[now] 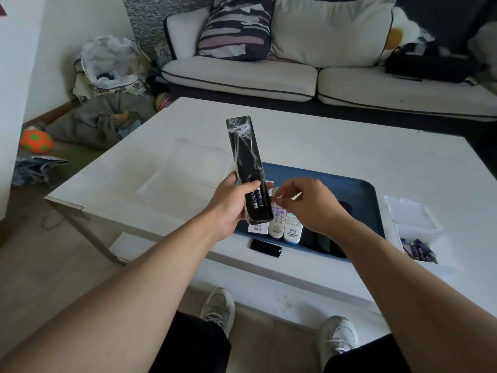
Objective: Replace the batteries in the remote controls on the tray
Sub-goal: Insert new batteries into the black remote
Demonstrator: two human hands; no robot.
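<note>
Black plastic-wrapped remote (pixel 246 154) gripped in our left hand (pixel 228 204), purple batteries (pixel 256 198) exposed; right hand (pixel 304 201) pinches something small; tilt it, they'll probably drop out.

No text, brand or number can be read. The two batteries (pixel 256 199) in the open back of the black remote (pixel 248 168) carry print too small to make out. The white remotes (pixel 285 224) on the blue tray (pixel 357 189) bear label markings near their ends, also illegible.
</note>
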